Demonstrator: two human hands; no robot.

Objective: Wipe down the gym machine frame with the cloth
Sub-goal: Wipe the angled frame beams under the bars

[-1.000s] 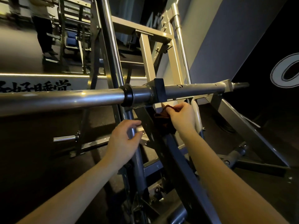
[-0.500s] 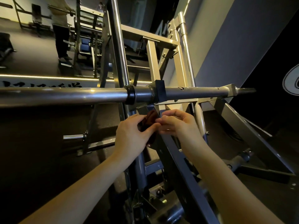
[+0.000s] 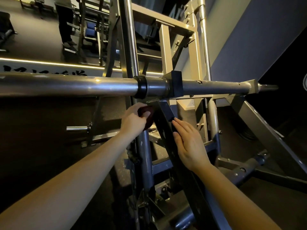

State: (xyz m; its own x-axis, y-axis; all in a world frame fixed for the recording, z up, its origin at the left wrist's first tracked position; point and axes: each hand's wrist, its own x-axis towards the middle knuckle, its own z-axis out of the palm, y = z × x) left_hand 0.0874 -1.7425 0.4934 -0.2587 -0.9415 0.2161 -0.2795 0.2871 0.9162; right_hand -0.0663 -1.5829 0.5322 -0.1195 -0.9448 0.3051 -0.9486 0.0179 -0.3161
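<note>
Now your left hand (image 3: 132, 122) grips the cloth (image 3: 149, 124) against the frame strut (image 3: 166, 138), hemmed between horizontal bar (image 3: 83, 85) above and upright pole (image 3: 146, 155) beside; your right hand (image 3: 191, 146) lies flat, fingers straight, on the strut's right edge.

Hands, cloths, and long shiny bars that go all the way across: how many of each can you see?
Hands: 2, the left hand gripping the cloth and the right hand flat on the dark frame strut
Cloths: 1, the dark red cloth
Long shiny bars going across: 1, the steel bar
Total: 4
</note>
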